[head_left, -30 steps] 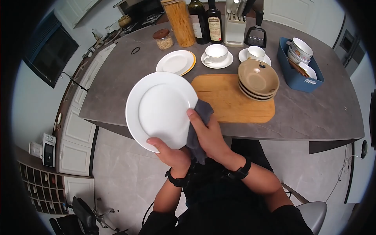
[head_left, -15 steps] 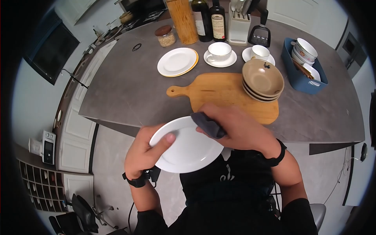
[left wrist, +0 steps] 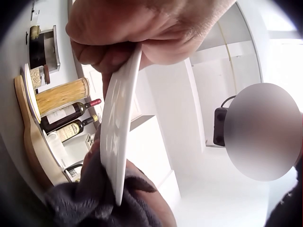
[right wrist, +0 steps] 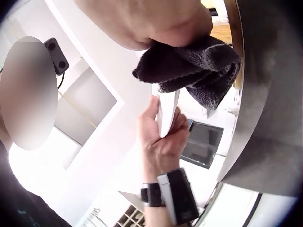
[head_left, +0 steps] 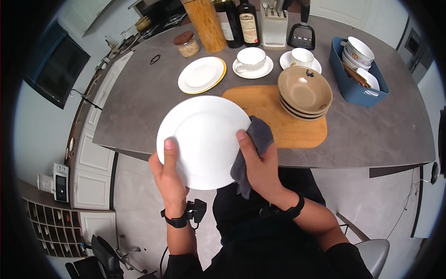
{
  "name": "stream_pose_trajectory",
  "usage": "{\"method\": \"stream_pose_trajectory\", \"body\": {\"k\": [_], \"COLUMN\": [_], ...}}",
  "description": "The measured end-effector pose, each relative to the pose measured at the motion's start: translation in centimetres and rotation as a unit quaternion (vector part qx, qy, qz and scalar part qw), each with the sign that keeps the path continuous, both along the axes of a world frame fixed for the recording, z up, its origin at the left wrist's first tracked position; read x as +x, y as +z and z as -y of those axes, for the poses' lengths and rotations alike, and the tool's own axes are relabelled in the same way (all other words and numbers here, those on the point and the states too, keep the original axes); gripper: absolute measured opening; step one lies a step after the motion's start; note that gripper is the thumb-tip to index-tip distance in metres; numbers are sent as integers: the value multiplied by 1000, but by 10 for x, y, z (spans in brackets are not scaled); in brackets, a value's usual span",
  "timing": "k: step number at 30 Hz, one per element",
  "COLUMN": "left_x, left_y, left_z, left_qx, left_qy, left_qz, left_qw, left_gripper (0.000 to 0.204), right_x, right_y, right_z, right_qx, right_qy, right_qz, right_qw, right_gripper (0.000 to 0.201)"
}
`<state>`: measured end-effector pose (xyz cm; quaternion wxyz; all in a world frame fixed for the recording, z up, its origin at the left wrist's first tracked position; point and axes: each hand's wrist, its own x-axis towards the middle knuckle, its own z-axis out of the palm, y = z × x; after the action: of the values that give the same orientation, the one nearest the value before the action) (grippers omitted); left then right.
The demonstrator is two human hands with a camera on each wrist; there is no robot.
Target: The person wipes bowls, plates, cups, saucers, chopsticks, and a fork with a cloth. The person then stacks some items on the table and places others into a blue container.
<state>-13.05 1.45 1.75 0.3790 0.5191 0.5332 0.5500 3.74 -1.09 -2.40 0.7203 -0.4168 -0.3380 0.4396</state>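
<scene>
A white plate (head_left: 204, 144) is held up in front of the counter edge, its flat face toward the head camera. My left hand (head_left: 170, 179) grips its lower left rim, thumb on the face and fingers behind. On the right rim, my right hand (head_left: 261, 172) pinches the plate through a dark grey cloth (head_left: 260, 135), thumb at the plate's edge. The left wrist view shows the plate (left wrist: 120, 123) edge-on, with the cloth (left wrist: 94, 194) on both sides of its far end. In the right wrist view the cloth (right wrist: 189, 66) hangs bunched under the right hand (right wrist: 156, 21).
Behind the plate lies a wooden board (head_left: 297, 132) bearing stacked brown bowls (head_left: 304, 90). Further back are stacked plates (head_left: 202, 74), cups on saucers (head_left: 251, 60), bottles (head_left: 249, 25), a jar (head_left: 187, 45) and a knife block (head_left: 274, 28). A blue bin (head_left: 357, 90) with bowls stands at right.
The plate has risen from low near the body and tilted to face the camera. My right hand and the cloth have moved from over the plate to its right rim.
</scene>
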Motion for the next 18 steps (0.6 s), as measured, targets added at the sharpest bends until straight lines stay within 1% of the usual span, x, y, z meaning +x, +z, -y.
{"method": "stream_pose_trajectory", "body": {"k": [1, 2, 3, 4, 6, 8, 9, 10, 11, 12, 13, 14, 15, 16, 17, 18], "left_x": [5, 11, 18, 26, 43, 53, 56, 57, 58, 57, 55, 54, 53, 50, 43, 45], "left_y": [-2, -5, -11, -13, -16, -15, -18, -20, -20, -19, -18, -16, -13, -11, -15, -19], "left_z": [-1, -2, -4, -5, -6, -6, -7, -9, -12, -18, -24, -29, -33, -39, -50, -54], "left_qx": [14, 30, 39, 41, 30, 35, 31, 26, 27, 23, 19, 21, -19, -58, -60, -60], "left_qy": [6, 13, 38, 37, 103, 110, 135, 161, 159, 98, 36, 36, -35, -105, -182, -184], "left_qz": [47, 93, 119, 118, 195, 189, 164, 139, 138, 187, 234, 232, 259, 284, 276, 276], "left_qw": [999, 995, 991, 991, 975, 975, 977, 977, 977, 977, 971, 972, 965, 951, 942, 942], "left_gripper": [57, 61, 62, 62, 63, 63, 63, 64, 64, 62, 60, 60, 56, 52, 44, 44], "right_x": [-4, -10, -16, -21, -27, -31, -31, -28, -24, -20, -12, 0, 11, 22, 34, 45], "right_y": [0, 3, 8, 11, 7, -2, -13, -13, -13, -13, -13, -13, -13, -11, -10, -11], "right_z": [0, 0, 1, 2, 8, 16, 20, 24, 26, 29, 35, 43, 50, 58, 66, 74], "right_qx": [27, 27, 22, 18, 17, -21, -18, -18, -21, -24, -23, -46, -68, -66, -113, -157], "right_qy": [-4, -4, -19, -34, -30, 11, 36, 34, 62, 91, 90, 117, 146, 148, 157, 161], "right_qz": [-24, -26, -76, -127, -129, -113, -79, -81, -76, -71, -74, -65, -55, -55, -183, -307], "right_qw": [999, 999, 997, 991, 991, 993, 996, 996, 995, 993, 993, 990, 985, 985, 964, 925], "right_gripper": [25, 25, 24, 24, 25, 27, 28, 28, 30, 32, 32, 35, 39, 39, 42, 46]}}
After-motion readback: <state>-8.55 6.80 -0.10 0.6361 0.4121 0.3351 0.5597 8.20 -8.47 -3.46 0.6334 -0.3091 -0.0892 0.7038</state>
